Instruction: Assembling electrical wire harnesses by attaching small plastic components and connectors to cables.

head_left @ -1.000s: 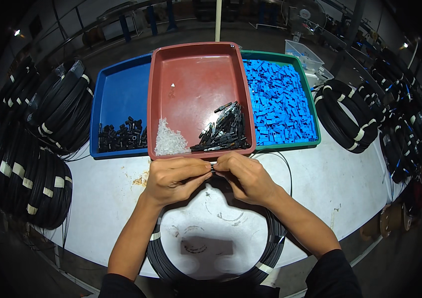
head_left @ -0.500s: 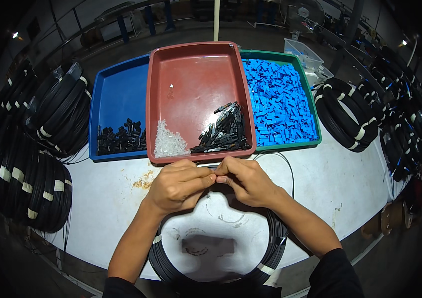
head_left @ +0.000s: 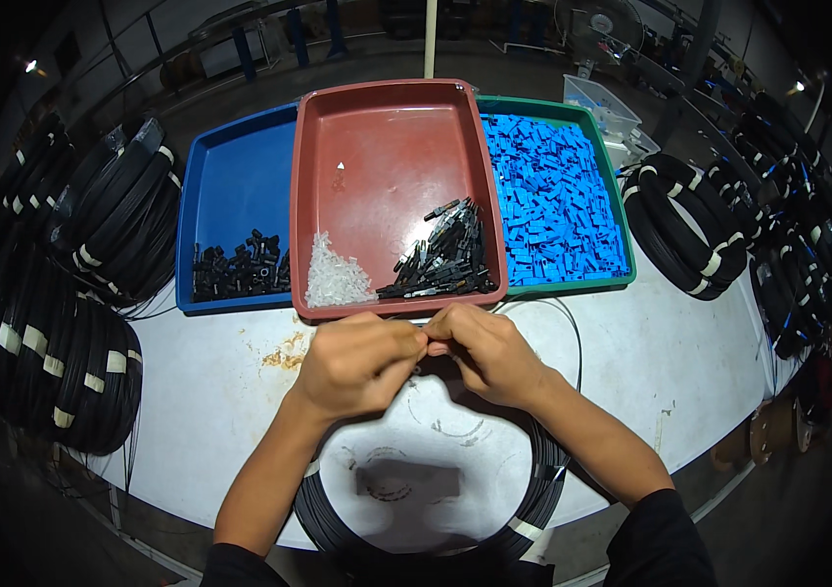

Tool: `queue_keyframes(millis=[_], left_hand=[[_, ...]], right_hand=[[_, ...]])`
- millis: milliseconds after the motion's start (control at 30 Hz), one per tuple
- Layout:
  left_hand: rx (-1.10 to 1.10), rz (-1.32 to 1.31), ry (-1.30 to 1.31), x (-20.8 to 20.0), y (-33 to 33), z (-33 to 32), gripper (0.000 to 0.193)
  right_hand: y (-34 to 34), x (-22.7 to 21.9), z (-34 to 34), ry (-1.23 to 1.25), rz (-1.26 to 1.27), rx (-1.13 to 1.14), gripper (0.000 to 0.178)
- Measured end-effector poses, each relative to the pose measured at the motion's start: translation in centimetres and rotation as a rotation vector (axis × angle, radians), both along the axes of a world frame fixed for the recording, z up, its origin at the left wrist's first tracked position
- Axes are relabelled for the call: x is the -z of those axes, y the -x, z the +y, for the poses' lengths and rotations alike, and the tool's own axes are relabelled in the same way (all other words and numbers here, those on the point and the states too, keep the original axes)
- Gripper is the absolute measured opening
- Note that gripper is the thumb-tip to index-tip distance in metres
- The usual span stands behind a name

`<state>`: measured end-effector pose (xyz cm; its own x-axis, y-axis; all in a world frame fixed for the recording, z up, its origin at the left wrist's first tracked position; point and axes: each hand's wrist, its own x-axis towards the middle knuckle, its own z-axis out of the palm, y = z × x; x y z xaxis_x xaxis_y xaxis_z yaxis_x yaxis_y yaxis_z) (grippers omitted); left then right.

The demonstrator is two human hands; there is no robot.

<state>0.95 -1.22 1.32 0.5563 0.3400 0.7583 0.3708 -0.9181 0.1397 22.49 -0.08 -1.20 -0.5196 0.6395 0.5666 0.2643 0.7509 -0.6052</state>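
Pinching with left hand (head_left: pixel 362 362) and right hand (head_left: pixel 485 357) over the black coil (head_left: pixel 547 474), fingers (head_left: pixel 451 324) together, we cannot tell on what; slackening could drop it.

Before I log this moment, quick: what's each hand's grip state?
Left hand: closed in a pinch; anything held is hidden.
Right hand: closed in a pinch beside it; what it holds cannot be told.

a white table (head_left: pixel 201 391) over dim grey floor (head_left: pixel 377 61); behind, a pale pole (head_left: pixel 430 39) and blue posts (head_left: pixel 244 54); small lamps (head_left: pixel 31 67) glow either side.
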Motion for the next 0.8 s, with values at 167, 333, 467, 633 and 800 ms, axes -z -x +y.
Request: queue_keyframes(millis=[167, 333, 467, 633, 800], left_hand=[[0.055, -0.534, 1.011, 0.5, -0.3, -0.6, 0.009], [-0.023, 0.07, -0.074, 0.1, 0.0, 0.0, 0.017], [-0.036, -0.209, 0.39, 0.4, -0.3, -0.5, 0.018], [0.068, -0.536, 1.024, 0.8, -0.3, -0.4, 0.011], [-0.001, -0.006, -0.032, 0.5, -0.3, 0.1, 0.023]], right_hand=[[0.0, -1.1, -0.3, -0.526, -0.109, 0.062, 0.019], [0.0, 0.4, -0.5, 0.03, 0.041, 0.008, 0.021], [-0.1, -0.6, 0.3, -0.401, -0.022, -0.006, 0.013], [0.0, -1.3, -0.4, -0.486, -0.091, 0.038, 0.011], [-0.1, 0.2, -0.4, 0.157, 0.041, 0.023, 0.013]])
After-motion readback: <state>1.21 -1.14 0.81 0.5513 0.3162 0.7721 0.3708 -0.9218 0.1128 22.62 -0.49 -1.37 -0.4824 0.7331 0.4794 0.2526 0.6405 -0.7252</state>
